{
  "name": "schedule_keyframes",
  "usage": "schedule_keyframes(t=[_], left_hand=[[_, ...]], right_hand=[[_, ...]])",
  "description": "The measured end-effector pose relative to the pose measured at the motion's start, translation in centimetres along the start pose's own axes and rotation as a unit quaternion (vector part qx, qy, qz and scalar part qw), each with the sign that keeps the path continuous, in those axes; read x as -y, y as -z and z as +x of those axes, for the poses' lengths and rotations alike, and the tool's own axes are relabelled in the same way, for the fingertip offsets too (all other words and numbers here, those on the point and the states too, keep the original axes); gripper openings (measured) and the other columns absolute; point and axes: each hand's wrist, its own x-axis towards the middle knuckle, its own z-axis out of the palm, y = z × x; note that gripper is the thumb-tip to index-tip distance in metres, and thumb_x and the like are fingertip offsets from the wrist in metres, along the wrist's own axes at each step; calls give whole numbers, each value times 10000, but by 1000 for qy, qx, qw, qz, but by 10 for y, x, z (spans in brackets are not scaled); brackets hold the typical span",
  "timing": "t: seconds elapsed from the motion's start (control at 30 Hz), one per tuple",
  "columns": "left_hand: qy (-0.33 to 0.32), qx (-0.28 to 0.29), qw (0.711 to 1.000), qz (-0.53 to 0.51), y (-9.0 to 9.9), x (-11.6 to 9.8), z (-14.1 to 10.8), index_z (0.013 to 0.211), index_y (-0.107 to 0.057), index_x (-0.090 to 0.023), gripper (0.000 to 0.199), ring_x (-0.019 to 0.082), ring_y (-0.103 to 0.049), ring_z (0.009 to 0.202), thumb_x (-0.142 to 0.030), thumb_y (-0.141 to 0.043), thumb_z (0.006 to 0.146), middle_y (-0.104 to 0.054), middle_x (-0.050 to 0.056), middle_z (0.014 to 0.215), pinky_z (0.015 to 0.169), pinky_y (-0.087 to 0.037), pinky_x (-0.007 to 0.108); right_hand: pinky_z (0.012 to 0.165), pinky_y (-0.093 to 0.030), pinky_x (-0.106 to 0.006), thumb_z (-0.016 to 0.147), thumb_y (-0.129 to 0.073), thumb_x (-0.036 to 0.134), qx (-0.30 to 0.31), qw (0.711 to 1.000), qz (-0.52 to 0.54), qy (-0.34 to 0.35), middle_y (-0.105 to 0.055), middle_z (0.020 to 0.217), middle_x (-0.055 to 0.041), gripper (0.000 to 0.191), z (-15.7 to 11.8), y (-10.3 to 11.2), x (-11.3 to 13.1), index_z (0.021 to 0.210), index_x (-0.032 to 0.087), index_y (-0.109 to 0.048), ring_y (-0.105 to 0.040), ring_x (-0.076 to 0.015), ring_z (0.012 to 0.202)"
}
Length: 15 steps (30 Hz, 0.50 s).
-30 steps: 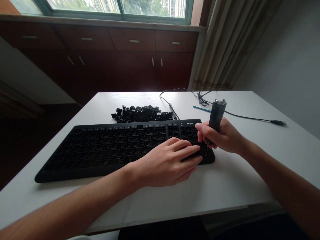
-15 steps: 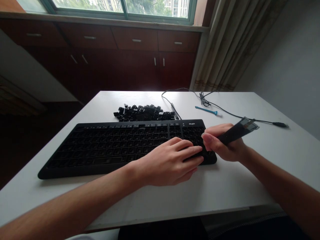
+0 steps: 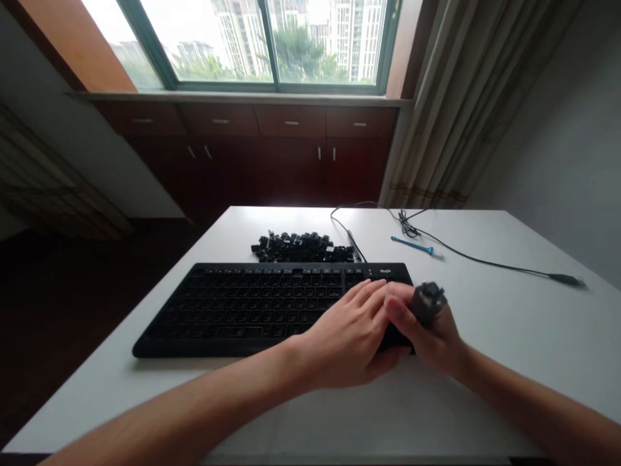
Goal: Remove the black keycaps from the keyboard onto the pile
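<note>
A black keyboard with most keycaps off lies on the white table. My left hand rests over its right part, palm down, fingers stretched out and touching my right hand. The thumb of my left hand lies near the keyboard's front right edge. My right hand is wrapped round a dark handled tool, whose near end points up toward me; its far end is hidden by my hands. Behind the keyboard sits a heap of black keycaps.
A blue brush lies behind my right hand. The black cable runs across the back of the white table to a plug on the right. Cabinets and a window stand beyond.
The view has tilted up. My left hand has moved against my right hand, its fingers now flatter. The tool in my right hand has swung more upright, its end pointing toward the camera.
</note>
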Motion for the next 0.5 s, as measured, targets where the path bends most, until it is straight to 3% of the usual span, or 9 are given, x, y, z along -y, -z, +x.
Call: schedule_keyframes(t=[0.1,0.23,0.37,0.5], left_hand=[[-29,-4,999,30,-8,-1,5,1511,-391,-65,598,322,-367,1486,-413,-442,1027,-469,184,1544,1288,-218,463],[-90,-38,987,125,-16,0,6,1561,-304,-19,659,339,-326,1508,-405,-395,1034,-428,193,1577,1288,-224,473],[-68,-28,966,248,-31,8,3,1555,-300,26,605,268,-354,1504,-366,-301,1094,-354,181,1623,1229,-369,373],[-59,-11,966,253,-53,27,8,1548,-347,-16,536,187,-418,1473,-319,-257,1115,-411,112,1603,1209,-398,295]], right_hand=[[639,-427,-306,985,-547,264,22,998,-47,35,-472,612,25,352,1,-4,-4,657,214,-431,-461,-140,585],[766,-482,-339,912,-588,230,31,984,-142,101,-587,665,-11,236,3,-10,-9,690,210,-509,-575,-182,662],[708,-519,-324,878,-580,258,17,972,-194,131,-648,663,-36,181,4,-15,-8,702,213,-570,-630,-206,634],[611,-528,-300,889,-541,213,40,961,-228,153,-651,596,-37,260,8,-17,-7,629,217,-548,-628,-198,547]])
